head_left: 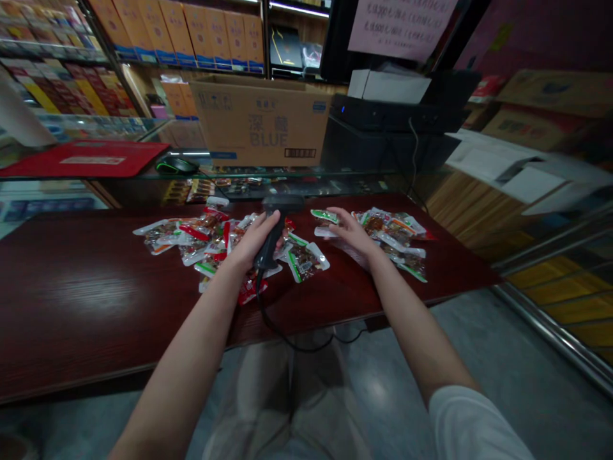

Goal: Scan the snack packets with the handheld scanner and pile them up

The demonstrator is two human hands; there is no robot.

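My left hand (pixel 249 243) is wrapped round the handle of a black barcode scanner (pixel 271 237), whose head points away from me and whose cable hangs over the table's front edge. To the right, my right hand (pixel 355 235) has its fingers closed on a small snack packet (pixel 324 215) with a green and clear wrapper. Below the scanner's right side lies another green-edged snack packet (pixel 305 259). A loose pile of snack packets (pixel 165 235) spreads under and left of my left hand. A second pile of packets (pixel 395 230) is beyond and right of my right hand.
The dark red wooden table (pixel 96 294) carries both piles. Behind it, a glass counter holds a cardboard box (pixel 263 121), a red mat (pixel 86 158), a computer mouse (pixel 176 165) and a black machine (pixel 397 118). Cartons (pixel 550 96) are stacked at right.
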